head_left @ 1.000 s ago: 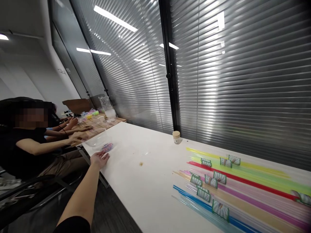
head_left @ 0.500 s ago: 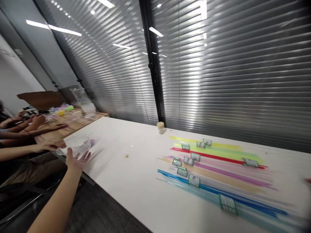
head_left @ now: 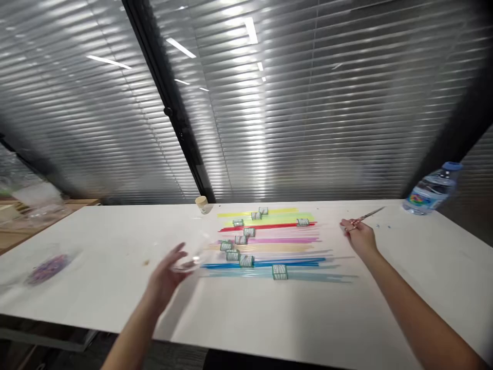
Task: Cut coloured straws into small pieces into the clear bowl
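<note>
My left hand (head_left: 165, 277) is closed on the edge of a clear plastic bowl (head_left: 196, 239), blurred and tilted above the white table. At the right, my right hand (head_left: 359, 237) grips a pair of scissors (head_left: 365, 215), with the blades pointing up and right. Between the hands lie bundles of thin straw-like strips, among them red strips (head_left: 269, 226), blue strips (head_left: 269, 263), purple strips (head_left: 285, 240) and pale blue strips (head_left: 246, 274). Short printed bands, such as one white and green band (head_left: 280, 272), sit on them.
A clear dish of small purple-pink pieces (head_left: 48, 269) sits on the white table (head_left: 115, 288) at left. A small jar with a tan lid (head_left: 201, 203) stands at the back. A water bottle (head_left: 431, 192) is at the far right. Beyond the left end is a wooden table (head_left: 73, 206).
The view has swung right. My left hand has brought the clear bowl from beside another person's hand to the strips. My right hand with the scissors has come into view.
</note>
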Available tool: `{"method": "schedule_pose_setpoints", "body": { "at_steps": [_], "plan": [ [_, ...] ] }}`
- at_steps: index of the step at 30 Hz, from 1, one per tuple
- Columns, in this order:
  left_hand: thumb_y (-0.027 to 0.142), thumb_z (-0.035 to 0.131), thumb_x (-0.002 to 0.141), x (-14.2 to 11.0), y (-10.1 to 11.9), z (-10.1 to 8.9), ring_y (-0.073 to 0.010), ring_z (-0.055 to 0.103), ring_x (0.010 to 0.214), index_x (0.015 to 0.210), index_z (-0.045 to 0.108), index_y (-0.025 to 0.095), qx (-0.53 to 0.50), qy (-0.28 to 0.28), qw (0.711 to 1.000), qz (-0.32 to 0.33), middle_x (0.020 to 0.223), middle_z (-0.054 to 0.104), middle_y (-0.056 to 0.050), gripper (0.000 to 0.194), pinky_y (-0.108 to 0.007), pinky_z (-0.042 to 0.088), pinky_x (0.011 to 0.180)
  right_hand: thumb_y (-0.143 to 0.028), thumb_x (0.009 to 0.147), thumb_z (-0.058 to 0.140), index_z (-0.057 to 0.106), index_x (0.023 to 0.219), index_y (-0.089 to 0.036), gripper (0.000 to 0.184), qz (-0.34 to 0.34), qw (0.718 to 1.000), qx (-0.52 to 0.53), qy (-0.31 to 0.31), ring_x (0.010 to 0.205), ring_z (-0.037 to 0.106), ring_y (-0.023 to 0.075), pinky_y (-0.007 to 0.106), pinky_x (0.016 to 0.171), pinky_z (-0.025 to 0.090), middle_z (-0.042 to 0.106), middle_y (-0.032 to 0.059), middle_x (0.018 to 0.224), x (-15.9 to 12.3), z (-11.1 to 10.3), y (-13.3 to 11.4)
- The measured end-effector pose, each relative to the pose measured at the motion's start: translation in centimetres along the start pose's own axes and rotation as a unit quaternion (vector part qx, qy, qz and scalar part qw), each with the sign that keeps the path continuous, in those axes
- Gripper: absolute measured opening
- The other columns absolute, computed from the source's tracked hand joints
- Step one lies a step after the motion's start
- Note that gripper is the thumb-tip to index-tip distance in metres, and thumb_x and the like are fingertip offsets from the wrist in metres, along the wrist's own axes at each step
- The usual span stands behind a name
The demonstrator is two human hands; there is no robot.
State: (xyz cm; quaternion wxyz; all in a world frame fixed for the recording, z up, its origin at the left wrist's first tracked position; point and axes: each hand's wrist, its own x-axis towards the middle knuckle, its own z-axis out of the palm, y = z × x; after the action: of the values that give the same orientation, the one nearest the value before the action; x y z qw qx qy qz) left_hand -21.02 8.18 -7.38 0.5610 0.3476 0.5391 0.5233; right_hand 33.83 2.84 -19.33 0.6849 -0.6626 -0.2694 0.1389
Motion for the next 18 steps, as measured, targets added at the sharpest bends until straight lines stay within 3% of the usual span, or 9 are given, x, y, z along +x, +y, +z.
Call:
{"method": "schedule_pose_setpoints", "body": {
  "at_steps": [3, 7, 13, 18],
  "plan": [
    [0.027, 0.074, 0.069, -3.1, -3.0, 8.5, -0.0314, 0.071, 0.087, 0.116, 0.068, 0.023, 0.046, -0.136, 0.988, -0.049, 0.114, 0.066, -0.009, 0.048, -0.034, 0.057, 0.061, -0.057, 0.060, 0.078, 0.070, 0.071, -0.010, 0.048, 0.024, 0.999, 0.005, -0.028, 0.052, 0.052, 0.0139, 0.028, 0.050, 0.041, 0.065, 0.0092, 0.064, 0.0, -0.2, -0.2],
    [0.043, 0.070, 0.079, -4.1, -5.3, 15.9, -0.0279, 0.071, 0.079, 0.121, 0.061, 0.019, 0.074, -0.179, 0.978, -0.076, 0.121, 0.062, -0.016, 0.049, -0.035, 0.057, 0.058, -0.062, 0.062, 0.075, 0.067, 0.073, -0.012, 0.052, 0.038, 0.998, 0.010, -0.047, 0.055, 0.053, 0.0133, 0.028, 0.054, 0.043, 0.069, 0.0113, 0.076, -0.2, -0.4, -0.5],
    [0.047, 0.072, 0.077, -2.6, -6.7, 21.8, -0.0250, 0.072, 0.078, 0.116, 0.057, 0.018, 0.076, -0.228, 0.964, -0.111, 0.138, 0.052, -0.018, 0.051, -0.036, 0.058, 0.064, -0.069, 0.065, 0.072, 0.063, 0.072, -0.014, 0.056, 0.039, 0.995, 0.035, -0.084, 0.053, 0.052, 0.0127, 0.029, 0.053, 0.044, 0.068, 0.0106, 0.077, 0.0, -0.2, -0.9],
    [0.047, 0.072, 0.076, -2.0, -8.0, 25.7, -0.0167, 0.068, 0.065, 0.131, 0.050, 0.023, 0.033, -0.258, 0.962, -0.088, 0.138, 0.051, -0.016, 0.063, -0.031, 0.055, 0.056, -0.071, 0.068, 0.070, 0.060, 0.065, -0.016, 0.056, 0.020, 0.990, 0.070, -0.122, 0.052, 0.049, 0.0116, 0.028, 0.050, 0.040, 0.066, 0.0092, 0.075, -0.1, -0.3, -1.7]
  ]
}}
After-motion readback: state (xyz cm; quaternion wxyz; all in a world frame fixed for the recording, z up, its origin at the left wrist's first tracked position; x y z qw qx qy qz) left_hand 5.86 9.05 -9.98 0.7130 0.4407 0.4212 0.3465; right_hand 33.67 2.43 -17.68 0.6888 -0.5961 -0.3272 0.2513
